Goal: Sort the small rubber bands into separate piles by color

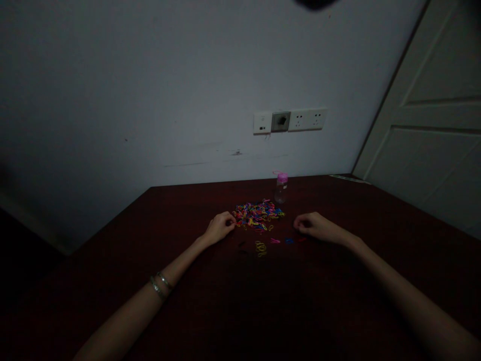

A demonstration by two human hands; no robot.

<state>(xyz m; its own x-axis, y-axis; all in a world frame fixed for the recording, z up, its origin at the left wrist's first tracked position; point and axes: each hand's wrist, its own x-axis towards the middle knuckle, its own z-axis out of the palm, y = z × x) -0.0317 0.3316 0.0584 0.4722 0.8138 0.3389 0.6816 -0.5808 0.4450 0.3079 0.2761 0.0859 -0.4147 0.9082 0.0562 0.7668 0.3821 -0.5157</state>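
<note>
A heap of small multicoloured rubber bands [255, 212] lies on the dark red table. At its left edge is my left hand [221, 226], thumb and fingers pinched together by the bands; whatever is between the fingertips is too small to make out. To the right of the heap, my right hand [310, 224] is also pinched, just above a few red bands [302, 239], its grip hidden. Sorted by colour in front of the heap lie yellow bands [260, 248], pink bands [275, 241], blue bands [289, 240] and faint dark bands [242, 247].
Behind the heap stands a clear bottle [280, 193] with a pink cap. The table [180, 210] meets a pale wall [169, 100] that carries a row of sockets [306, 120]. A white panelled door [432, 130] is at the right. The room is dim.
</note>
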